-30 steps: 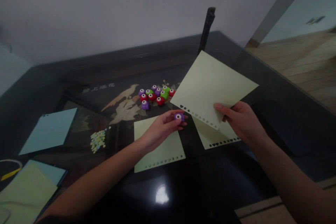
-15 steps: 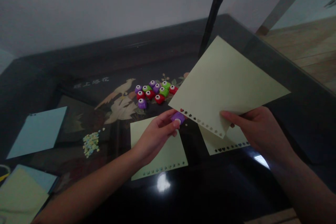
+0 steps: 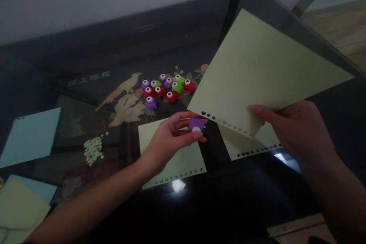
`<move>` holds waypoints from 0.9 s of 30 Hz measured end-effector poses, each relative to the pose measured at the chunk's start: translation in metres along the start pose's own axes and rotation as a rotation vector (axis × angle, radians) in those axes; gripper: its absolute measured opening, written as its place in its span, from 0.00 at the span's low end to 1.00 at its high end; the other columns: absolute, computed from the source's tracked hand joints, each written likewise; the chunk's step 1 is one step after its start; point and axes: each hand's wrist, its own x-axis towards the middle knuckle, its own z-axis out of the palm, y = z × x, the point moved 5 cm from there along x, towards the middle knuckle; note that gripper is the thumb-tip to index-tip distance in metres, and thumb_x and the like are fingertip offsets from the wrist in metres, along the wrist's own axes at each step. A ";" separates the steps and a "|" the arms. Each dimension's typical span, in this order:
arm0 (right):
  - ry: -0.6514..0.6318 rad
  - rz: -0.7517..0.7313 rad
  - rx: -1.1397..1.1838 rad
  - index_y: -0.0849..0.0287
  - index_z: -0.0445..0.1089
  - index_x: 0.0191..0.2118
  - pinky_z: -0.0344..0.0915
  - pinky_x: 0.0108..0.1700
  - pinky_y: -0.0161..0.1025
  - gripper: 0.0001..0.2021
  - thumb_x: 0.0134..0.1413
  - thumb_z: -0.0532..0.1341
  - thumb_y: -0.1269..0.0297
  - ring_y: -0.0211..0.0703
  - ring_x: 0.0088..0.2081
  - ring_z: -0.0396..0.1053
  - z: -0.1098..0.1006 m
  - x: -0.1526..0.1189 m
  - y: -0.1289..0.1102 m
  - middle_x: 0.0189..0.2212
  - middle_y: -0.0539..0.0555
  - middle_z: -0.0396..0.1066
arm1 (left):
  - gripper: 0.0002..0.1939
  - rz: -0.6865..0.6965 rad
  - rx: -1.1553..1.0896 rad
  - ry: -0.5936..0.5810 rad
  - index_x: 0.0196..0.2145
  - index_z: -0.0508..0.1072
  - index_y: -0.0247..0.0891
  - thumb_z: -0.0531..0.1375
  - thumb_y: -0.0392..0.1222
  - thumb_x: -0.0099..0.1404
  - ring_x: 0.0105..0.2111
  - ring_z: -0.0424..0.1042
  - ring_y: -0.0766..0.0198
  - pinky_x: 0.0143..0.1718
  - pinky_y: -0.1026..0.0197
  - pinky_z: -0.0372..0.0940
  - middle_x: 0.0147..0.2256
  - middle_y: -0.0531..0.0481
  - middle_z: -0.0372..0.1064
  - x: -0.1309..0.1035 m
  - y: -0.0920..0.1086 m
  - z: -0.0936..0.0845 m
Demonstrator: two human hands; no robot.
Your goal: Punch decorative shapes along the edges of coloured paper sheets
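Wall, pale, at 12 o'clock. Counter, glossy black, with bird motif between 9 and 10. Sheet, pale green, lifted at 2 o'clock; best kept flat. Right hand, just past 3: pinching the Sheet. Left hand, at 7: gripping the purple punch, near dial centre, beside the Sheet's lower corner; contact unclear. Squaring it to the edge seems advisable. Cut-outs: even spacing preferable.
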 end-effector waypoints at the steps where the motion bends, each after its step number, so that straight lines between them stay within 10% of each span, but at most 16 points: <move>1: 0.003 0.000 -0.013 0.57 0.76 0.20 0.60 0.21 0.35 0.12 0.37 0.70 0.53 0.39 0.20 0.67 0.000 0.000 -0.001 0.19 0.50 0.75 | 0.17 0.009 0.010 -0.001 0.42 0.71 0.38 0.68 0.38 0.55 0.30 0.76 0.67 0.29 0.67 0.64 0.44 0.47 0.75 0.000 0.000 0.000; 27: -0.096 -0.139 -0.108 0.58 0.75 0.19 0.61 0.25 0.38 0.13 0.39 0.68 0.53 0.43 0.23 0.70 0.003 -0.004 -0.014 0.20 0.52 0.75 | 0.16 0.021 0.035 0.044 0.38 0.71 0.37 0.69 0.41 0.53 0.29 0.74 0.65 0.31 0.64 0.64 0.31 0.51 0.74 0.003 0.000 -0.004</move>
